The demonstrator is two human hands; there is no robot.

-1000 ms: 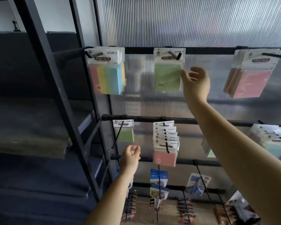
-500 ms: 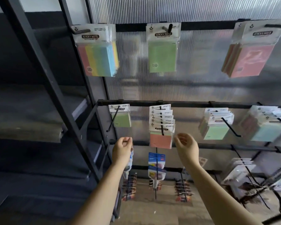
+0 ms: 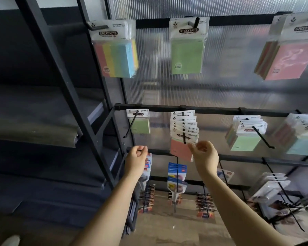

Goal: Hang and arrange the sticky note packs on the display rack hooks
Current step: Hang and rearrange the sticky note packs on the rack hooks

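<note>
Sticky note packs hang on the rack's hooks. On the top bar are a striped multicolour pack point(image 3: 116, 48), a green pack point(image 3: 187, 47) and pink packs point(image 3: 292, 50). On the middle bar hang a single green pack point(image 3: 139, 121), a stack of several pink packs point(image 3: 183, 135), green packs point(image 3: 245, 134) and blue packs point(image 3: 302, 137). My right hand point(image 3: 204, 155) is at the lower right edge of the front pink pack, fingertips touching it. My left hand point(image 3: 136, 158) hovers below the single green pack with fingers loosely curled, holding nothing.
A black shelf frame point(image 3: 60, 82) slants down the left, with grey shelves behind it. Lower hooks carry blue-carded goods point(image 3: 176, 178) and small dark items point(image 3: 204, 206). White packets point(image 3: 272, 189) hang at the lower right. A ribbed translucent panel point(image 3: 220, 89) backs the rack.
My right hand came down from the top green pack to the pink stack on the middle bar. The left hand stayed low. The view tilted downward.
</note>
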